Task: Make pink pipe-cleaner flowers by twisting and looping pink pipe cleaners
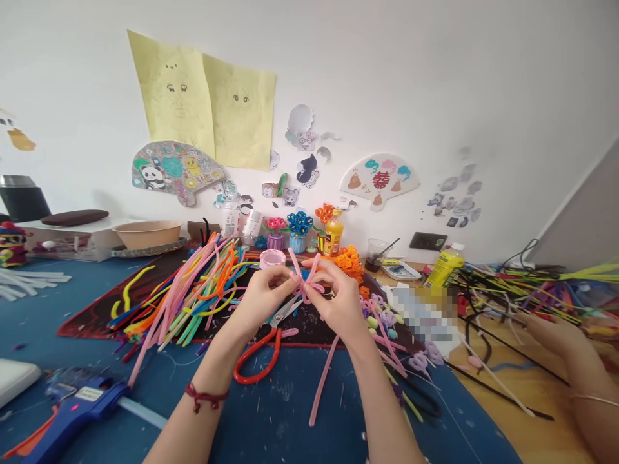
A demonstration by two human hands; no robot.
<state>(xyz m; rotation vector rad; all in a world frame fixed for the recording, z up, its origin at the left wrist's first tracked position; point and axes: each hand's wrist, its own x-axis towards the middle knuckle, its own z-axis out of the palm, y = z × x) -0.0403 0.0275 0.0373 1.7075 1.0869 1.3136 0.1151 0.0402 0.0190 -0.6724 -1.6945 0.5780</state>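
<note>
Between my two hands is a pink pipe cleaner (313,288) bent into several loops, with two ends sticking up. My left hand (271,291) pinches its left side with thumb and finger. On the opposite side my right hand (338,296) grips the loops, fingers curled. Just below them lie scissors with red handles (258,357), partly hidden behind my left hand. A loose pink pipe cleaner (323,386) rests on the blue table by my right forearm. Behind my hands stands a pink round container (273,258).
Bundled colourful pipe cleaners (181,290) lie on the left of the dark mat. A blue glue gun (80,412) rests at the front left. Pipe-cleaner flowers (300,225) and a juice bottle (333,233) stand behind. At right, another person's hand (551,335) is among black stems.
</note>
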